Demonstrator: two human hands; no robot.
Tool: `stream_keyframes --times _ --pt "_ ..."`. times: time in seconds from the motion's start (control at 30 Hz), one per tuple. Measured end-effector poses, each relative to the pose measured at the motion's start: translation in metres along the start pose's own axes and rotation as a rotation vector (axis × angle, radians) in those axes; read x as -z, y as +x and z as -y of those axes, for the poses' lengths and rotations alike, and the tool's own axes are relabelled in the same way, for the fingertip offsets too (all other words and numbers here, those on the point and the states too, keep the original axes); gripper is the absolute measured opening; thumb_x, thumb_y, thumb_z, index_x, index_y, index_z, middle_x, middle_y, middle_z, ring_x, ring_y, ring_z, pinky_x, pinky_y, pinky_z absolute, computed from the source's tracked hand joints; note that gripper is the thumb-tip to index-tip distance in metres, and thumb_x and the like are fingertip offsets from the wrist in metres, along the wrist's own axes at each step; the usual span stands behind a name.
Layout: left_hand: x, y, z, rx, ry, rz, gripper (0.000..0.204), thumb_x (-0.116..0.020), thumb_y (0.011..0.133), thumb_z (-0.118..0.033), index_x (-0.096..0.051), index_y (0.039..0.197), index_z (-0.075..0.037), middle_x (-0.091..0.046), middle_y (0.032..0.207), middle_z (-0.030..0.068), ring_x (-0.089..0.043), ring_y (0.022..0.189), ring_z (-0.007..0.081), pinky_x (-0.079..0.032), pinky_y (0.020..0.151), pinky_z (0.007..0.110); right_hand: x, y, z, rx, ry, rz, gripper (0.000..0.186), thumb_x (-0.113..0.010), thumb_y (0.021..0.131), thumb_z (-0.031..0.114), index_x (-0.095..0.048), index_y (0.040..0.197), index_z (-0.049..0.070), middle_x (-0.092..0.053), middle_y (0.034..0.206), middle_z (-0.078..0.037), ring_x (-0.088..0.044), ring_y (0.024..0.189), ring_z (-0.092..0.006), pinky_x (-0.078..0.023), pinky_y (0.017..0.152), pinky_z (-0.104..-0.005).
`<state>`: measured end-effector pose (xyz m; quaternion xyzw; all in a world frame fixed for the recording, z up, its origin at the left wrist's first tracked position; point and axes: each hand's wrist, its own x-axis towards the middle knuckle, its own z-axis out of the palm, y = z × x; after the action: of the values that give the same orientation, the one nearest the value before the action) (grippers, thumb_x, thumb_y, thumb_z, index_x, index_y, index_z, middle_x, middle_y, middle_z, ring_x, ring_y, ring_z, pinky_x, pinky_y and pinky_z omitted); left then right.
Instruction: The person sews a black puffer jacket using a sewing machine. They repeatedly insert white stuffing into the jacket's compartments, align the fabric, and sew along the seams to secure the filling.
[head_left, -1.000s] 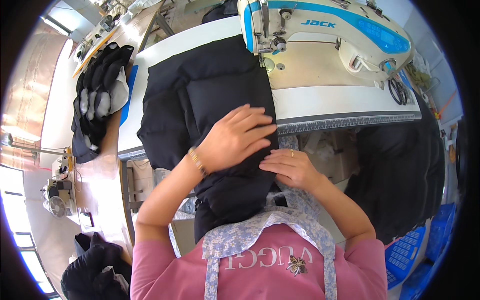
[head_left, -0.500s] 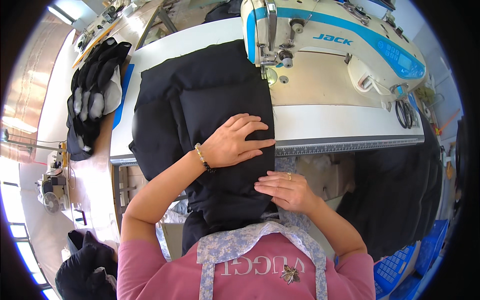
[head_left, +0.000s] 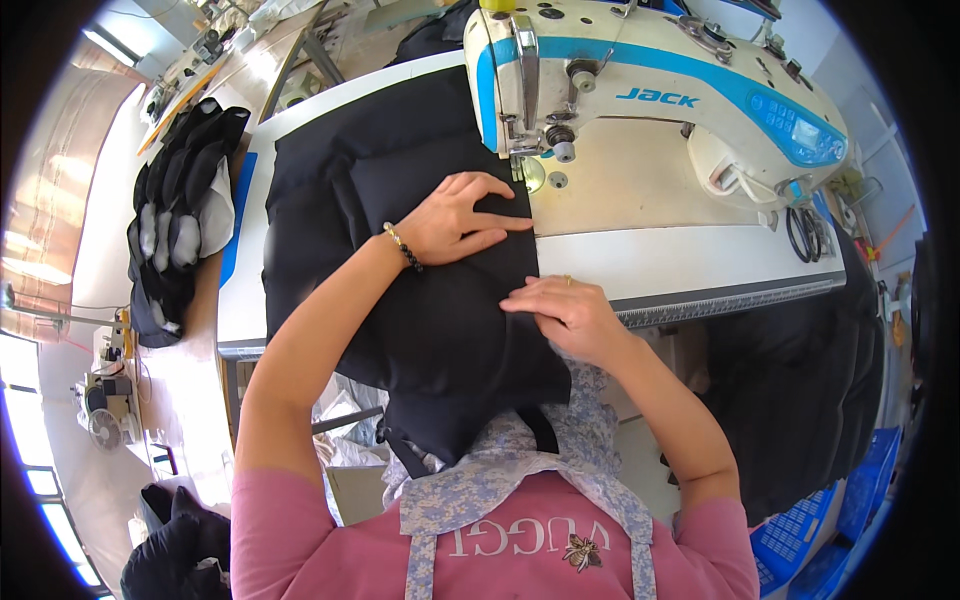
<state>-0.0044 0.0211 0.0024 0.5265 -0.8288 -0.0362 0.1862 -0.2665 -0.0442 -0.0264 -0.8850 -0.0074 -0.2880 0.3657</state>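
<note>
A black padded fabric piece (head_left: pixel 420 330) lies over the table and hangs off its near edge towards my apron. Its right edge runs up to the presser foot (head_left: pixel 517 170) of a white and blue sewing machine (head_left: pixel 600 75). My left hand (head_left: pixel 455 222) rests flat on top of the fabric, fingers spread, index pointing at the edge just below the foot. Nearer to me, my right hand (head_left: pixel 572 315) has its fingers together over the same edge and grips it; the thumb is partly hidden. The needle tip is too small to make out.
Black padded pieces with white filling (head_left: pixel 180 220) lie at the left on a side table. A ruler strip (head_left: pixel 720 300) follows the table's front edge. Dark fabric (head_left: pixel 790 390) hangs at the right, above blue crates (head_left: pixel 800 530). Black scissor handles (head_left: pixel 803 235) lie near the table's right end.
Both hands have moved away from me, towards the presser foot. The fabric has slid along with them, and its near end has risen, baring more of the apron.
</note>
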Motion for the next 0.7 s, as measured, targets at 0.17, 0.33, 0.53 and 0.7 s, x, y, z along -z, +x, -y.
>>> stream_keyframes --times 0.17,0.33,0.53,0.7 --pt "0.006 0.009 -0.006 0.046 0.156 -0.036 0.033 -0.064 0.094 -0.03 -0.071 0.126 -0.024 -0.055 0.131 0.0096 -0.049 0.125 0.0299 -0.033 0.114 0.049 0.003 0.007 -0.006 0.005 -0.071 0.038 0.033 -0.066 0.079 -0.001 -0.074 0.107 0.013 -0.074 0.105 -0.007 -0.069 0.103 -0.028 -0.054 0.098 -0.0406" --pt "-0.009 -0.008 -0.056 0.168 0.142 -0.106 0.032 -0.064 0.095 -0.027 -0.071 0.126 -0.023 -0.057 0.129 0.009 -0.052 0.124 0.0304 -0.038 0.111 0.046 0.006 0.005 -0.007 0.017 -0.076 0.052 0.033 -0.066 0.078 -0.002 -0.074 0.107 0.012 -0.074 0.104 -0.007 -0.069 0.102 -0.0284 -0.054 0.097 -0.0407" --pt "-0.002 -0.005 -0.017 0.082 0.031 -0.068 0.035 -0.063 0.095 -0.019 -0.069 0.129 -0.022 -0.054 0.132 0.011 -0.05 0.122 0.0311 -0.037 0.11 0.044 0.008 0.022 -0.016 -0.035 -0.069 0.041 0.031 -0.065 0.079 -0.002 -0.075 0.104 0.011 -0.074 0.1 -0.009 -0.069 0.101 -0.0284 -0.055 0.094 -0.0389" --pt "0.005 0.005 0.012 0.058 0.014 -0.028 0.033 -0.06 0.098 -0.02 -0.069 0.129 -0.022 -0.053 0.133 0.0116 -0.05 0.121 0.0314 -0.036 0.11 0.045 0.005 0.041 -0.026 -0.092 -0.052 0.015 0.031 -0.061 0.081 -0.002 -0.075 0.107 0.011 -0.074 0.105 -0.009 -0.069 0.1 -0.0279 -0.055 0.09 -0.0385"
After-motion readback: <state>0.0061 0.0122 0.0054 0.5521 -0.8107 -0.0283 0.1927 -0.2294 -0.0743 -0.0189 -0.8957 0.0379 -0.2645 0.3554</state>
